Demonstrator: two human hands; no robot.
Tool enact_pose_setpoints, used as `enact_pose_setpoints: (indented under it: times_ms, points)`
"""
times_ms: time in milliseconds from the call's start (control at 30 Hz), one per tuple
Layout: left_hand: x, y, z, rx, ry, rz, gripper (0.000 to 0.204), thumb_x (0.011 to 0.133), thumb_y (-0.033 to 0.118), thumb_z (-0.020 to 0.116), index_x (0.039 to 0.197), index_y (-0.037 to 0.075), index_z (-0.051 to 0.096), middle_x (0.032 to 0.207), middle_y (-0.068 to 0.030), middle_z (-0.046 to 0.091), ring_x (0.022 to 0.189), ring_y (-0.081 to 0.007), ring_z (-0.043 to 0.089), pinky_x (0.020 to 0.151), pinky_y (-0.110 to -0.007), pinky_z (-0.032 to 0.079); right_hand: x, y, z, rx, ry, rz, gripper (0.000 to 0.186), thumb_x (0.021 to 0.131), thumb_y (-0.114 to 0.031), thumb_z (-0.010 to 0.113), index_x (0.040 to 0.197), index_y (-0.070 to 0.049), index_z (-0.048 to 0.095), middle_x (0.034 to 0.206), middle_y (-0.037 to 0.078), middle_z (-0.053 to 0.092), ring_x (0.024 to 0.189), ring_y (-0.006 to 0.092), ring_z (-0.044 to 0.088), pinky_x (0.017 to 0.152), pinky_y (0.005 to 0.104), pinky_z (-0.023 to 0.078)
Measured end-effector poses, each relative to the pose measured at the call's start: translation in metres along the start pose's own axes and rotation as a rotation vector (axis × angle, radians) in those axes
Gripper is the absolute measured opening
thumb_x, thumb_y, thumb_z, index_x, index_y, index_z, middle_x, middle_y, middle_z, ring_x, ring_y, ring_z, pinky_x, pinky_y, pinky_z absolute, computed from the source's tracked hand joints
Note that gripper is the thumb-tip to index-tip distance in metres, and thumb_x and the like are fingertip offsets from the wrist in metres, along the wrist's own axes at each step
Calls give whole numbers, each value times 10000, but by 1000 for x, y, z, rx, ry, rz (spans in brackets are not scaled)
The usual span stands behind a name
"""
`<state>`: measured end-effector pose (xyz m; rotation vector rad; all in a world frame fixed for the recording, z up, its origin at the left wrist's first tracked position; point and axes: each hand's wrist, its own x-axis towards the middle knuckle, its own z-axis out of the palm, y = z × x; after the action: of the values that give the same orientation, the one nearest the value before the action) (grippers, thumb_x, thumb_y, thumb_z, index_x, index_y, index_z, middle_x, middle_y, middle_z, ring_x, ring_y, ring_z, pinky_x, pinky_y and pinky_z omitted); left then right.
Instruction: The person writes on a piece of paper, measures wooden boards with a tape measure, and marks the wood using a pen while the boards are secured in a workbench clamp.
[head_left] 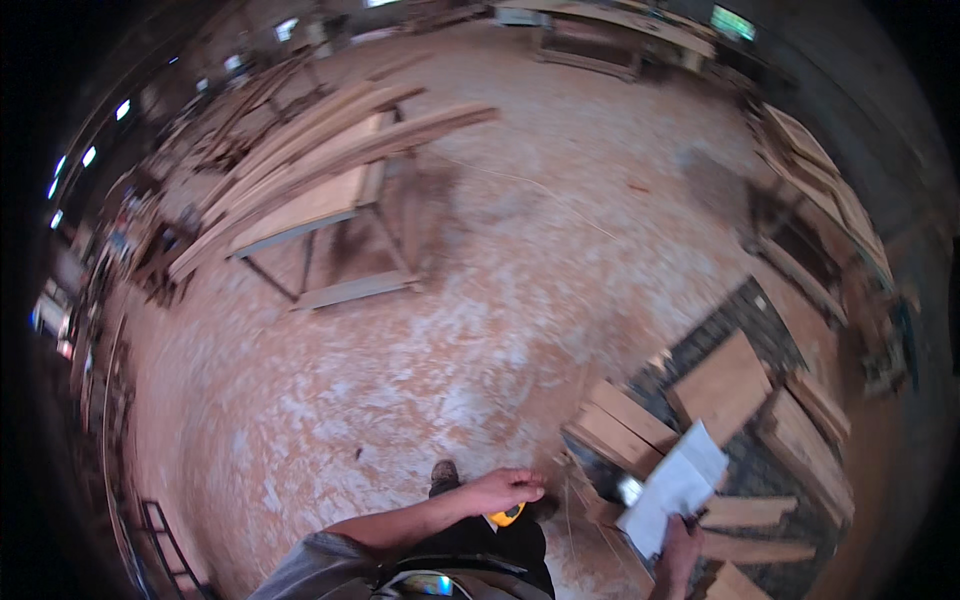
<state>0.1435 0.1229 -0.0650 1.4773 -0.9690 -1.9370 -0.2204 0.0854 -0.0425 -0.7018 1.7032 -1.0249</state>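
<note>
My left hand [505,490] is out in front of my body with its fingers curled. A yellow tape measure [509,516] shows just beneath the palm, and the hand appears closed around it, though the fingers hide part of the grip. Lower right, my right hand [679,546] grips the near edge of a white sheet of paper [672,492]. A small dark thing [697,518] sticks out by those fingers, too blurred to name. The paper is over a dark surface [745,312] bearing several wooden boards [722,385], which it partly covers.
Long planks [340,150] lie across a metal-framed table [310,215] at the far left. A workbench [600,22] stands at the back, and a rack with timber [815,170] at the right. Sawdust and shavings cover the floor [390,400]. A dark metal frame [170,545] is at lower left.
</note>
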Motion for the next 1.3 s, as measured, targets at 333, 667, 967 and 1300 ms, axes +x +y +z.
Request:
enact_pose_setpoints:
  times_ms: [333, 667, 967, 1300]
  points:
    - [-153, -136, -155, -724, 313, -55, 355, 955, 390, 650, 1017, 45, 710, 919, -23, 668, 780, -120, 594, 695, -268, 483, -119, -51, 202, -511, -243, -155, 488, 947, -192, 631, 1315, 109, 519, 1217, 181, 614, 1044, 276, 592, 869, 392, 493]
    - [-356, -150, -312, -853, 733, 130, 461, 969, 452, 621, 1037, 6, 714, 790, -21, 655, 747, -108, 595, 705, -259, 479, -274, -22, 516, -965, -1031, -445, 455, 901, -333, 659, 1064, 92, 669, 966, 202, 717, 886, 284, 659, 805, 402, 503]
    - [-486, -143, -446, -878, 1120, 190, 393, 984, 264, 634, 1261, -15, 643, 1130, -27, 684, 1000, -110, 602, 904, -274, 479, -463, -21, 761, -1035, -1825, -757, 320, 897, -277, 683, 958, 37, 683, 780, 155, 680, 679, 223, 612, 651, 380, 495]
    - [-611, -205, -620, -1108, 1547, 402, 368, 935, 82, 605, 1281, -44, 606, 1162, -70, 677, 1040, -145, 624, 947, -321, 495, -626, 28, 1012, -965, -2302, -883, 248, 876, -206, 719, 831, 19, 624, 716, 179, 570, 642, 303, 562, 613, 382, 468]
